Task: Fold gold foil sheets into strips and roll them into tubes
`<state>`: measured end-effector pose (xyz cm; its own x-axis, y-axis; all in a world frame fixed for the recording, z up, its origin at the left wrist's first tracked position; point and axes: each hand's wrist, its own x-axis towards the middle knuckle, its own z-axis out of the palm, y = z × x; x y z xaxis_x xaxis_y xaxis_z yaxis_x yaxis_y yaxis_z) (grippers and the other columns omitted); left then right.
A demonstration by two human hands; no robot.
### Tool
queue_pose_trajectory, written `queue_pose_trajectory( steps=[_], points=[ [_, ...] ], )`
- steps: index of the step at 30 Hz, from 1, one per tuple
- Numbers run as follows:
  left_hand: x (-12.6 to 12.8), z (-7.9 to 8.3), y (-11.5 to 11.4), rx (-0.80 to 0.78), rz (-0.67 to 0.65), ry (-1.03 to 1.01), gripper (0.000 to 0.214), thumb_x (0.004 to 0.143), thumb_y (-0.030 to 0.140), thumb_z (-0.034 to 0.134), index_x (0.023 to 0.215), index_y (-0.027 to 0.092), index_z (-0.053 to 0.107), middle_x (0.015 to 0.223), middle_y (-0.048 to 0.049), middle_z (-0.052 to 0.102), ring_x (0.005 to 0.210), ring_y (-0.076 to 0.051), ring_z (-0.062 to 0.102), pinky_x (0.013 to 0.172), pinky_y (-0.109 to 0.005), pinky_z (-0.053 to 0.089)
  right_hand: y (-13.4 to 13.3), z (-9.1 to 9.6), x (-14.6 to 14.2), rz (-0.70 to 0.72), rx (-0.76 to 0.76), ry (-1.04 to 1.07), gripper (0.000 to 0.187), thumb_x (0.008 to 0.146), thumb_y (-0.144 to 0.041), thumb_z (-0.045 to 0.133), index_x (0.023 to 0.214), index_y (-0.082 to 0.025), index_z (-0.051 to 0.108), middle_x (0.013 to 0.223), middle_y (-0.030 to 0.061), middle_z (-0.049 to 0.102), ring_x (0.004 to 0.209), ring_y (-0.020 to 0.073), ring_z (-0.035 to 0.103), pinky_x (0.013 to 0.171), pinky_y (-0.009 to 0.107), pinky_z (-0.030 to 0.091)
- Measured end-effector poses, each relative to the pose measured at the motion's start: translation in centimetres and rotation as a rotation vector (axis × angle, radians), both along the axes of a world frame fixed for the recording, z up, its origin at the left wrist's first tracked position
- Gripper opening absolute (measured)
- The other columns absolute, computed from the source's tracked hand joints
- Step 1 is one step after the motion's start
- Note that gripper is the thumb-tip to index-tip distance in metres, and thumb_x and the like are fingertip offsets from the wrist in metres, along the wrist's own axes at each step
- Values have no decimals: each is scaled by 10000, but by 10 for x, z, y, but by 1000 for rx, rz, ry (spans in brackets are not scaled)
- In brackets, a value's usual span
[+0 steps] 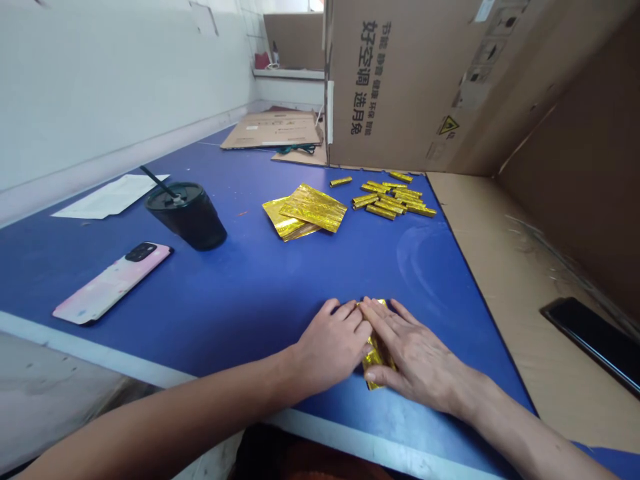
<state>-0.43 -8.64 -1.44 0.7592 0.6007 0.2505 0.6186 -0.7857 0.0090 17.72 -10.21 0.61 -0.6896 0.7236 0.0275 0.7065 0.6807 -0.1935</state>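
Note:
A sheet of gold foil paper (pixel 373 373) lies near the front edge of the blue table, partly folded or rolled and largely covered by my hands. My left hand (pixel 334 343) has its fingers curled in at the sheet's left side, closed on that edge. Across the sheet's right part my right hand (pixel 415 350) lies flat, fingers stretched forward and thumb out near the bottom end. Farther back are a few overlapping gold foil sheets (pixel 317 208), and to their right a pile of several small gold foil rolls (pixel 393 199).
On the left stand a dark cup (pixel 193 217) with a straw, a pastel phone (pixel 113 283) and white paper (pixel 107 198). A big cardboard box (pixel 400 87) rises at the back right. A black phone (pixel 595 340) rests on cardboard at the right. Flat cardboard (pixel 273 129) lies behind.

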Motion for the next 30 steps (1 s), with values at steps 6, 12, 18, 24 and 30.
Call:
queue_pose_trajectory(
  steps=[6,12,18,24,30],
  points=[
    [-6,-3,-4,-70,31,20,330,872,387,413,1062,140,520,1272,-99,476,1190,-227,404,924,-416,304,-3,-11,15,-111,56,-90,640,854,-480,361,1353,-88,273,1375,151,321,1269,243,284,1010,479,292],
    [-29,-2,-7,-161,-25,49,636,844,574,305,1294,126,331,1360,-111,360,1268,-218,293,1009,-440,201,-6,-9,11,-150,98,-147,616,851,-513,333,1343,-143,302,1382,107,315,1265,304,276,978,596,245],
    [-32,7,8,-215,11,14,408,895,419,337,1220,195,438,1319,-47,433,1247,-238,329,1000,-485,192,-19,-9,3,-160,166,-132,699,822,-588,315,1280,-68,404,1334,174,370,1243,313,319,976,595,247],
    [-19,16,13,-237,39,-24,358,856,434,415,1051,169,559,1245,-65,509,1216,-242,370,1010,-479,188,-15,9,-1,-204,66,-124,647,845,-544,315,1244,-53,453,1276,189,450,1204,297,388,1002,570,230],
    [-17,13,9,-226,15,5,506,835,515,400,1198,167,458,1274,-93,476,1219,-279,357,998,-513,189,-7,10,-22,-139,-47,-42,714,847,-543,305,1366,-60,216,1379,169,293,1275,260,261,1023,527,230]
  ],
)
